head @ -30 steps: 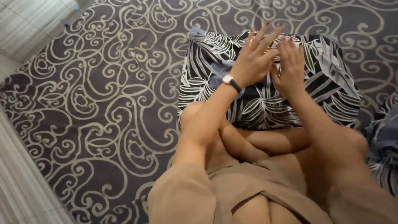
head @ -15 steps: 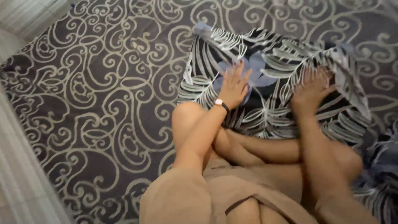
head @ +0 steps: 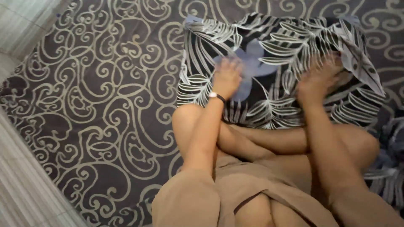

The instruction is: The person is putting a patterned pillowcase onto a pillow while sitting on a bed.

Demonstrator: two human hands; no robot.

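Note:
A cushion [head: 277, 50] in a black cover with pale leaf prints lies on the carpet in front of my crossed legs. My left hand [head: 227, 77], with a watch on its wrist, presses flat on the cushion's left half, fingers spread. My right hand [head: 317, 77] rests on the right half, where a flap of the cover [head: 357, 50] is lifted and folded over above it. The right fingers are blurred and partly under that flap.
A dark carpet with cream swirl patterns [head: 105, 105] covers the floor. Pale tiled floor [head: 25, 197] runs along the left edge. Another piece of leaf-print fabric [head: 389, 168] lies at the far right beside my knee.
Both hands came down from mid-air onto the cushion. The cover's right side has lifted into a flap and the right hand has moved under its edge.

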